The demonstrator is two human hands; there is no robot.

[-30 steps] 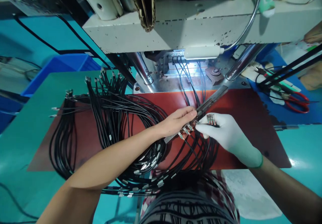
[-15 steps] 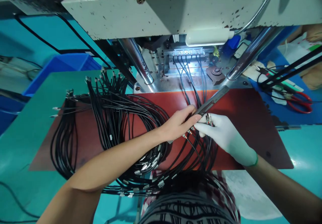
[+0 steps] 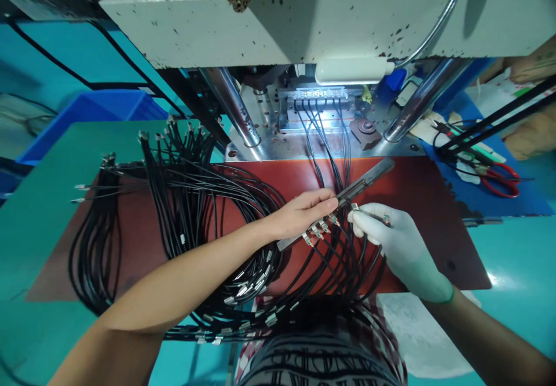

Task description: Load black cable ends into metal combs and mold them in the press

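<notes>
My bare left hand (image 3: 309, 211) is closed around a long flat metal bar (image 3: 374, 173) tilted up to the right. Along the bar's lower edge, by my fingers, sit several small metal cable connectors (image 3: 320, 228) in a row. My right hand (image 3: 386, 232), in a white glove, pinches a cable connector (image 3: 355, 207) just right of the bar. A second connector (image 3: 386, 219) lies against the gloved fingers. Black cables (image 3: 343, 258) hang from the connectors toward my lap. Behind the bar, several cables run into a lit metal fixture (image 3: 321, 114) in the machine.
Bundles of black cables (image 3: 174, 201) cover the left of the reddish-brown mat (image 3: 417, 218). Machine posts (image 3: 232, 105) flank the fixture under a pale beam (image 3: 278, 27). Red-handled scissors (image 3: 499, 179) lie on a blue surface at right. A blue bin (image 3: 108, 105) stands at left.
My right hand has drawn slightly away from the bar with a connector in its fingertips. More of the bar and its connector row shows. The whole view has shifted a little.
</notes>
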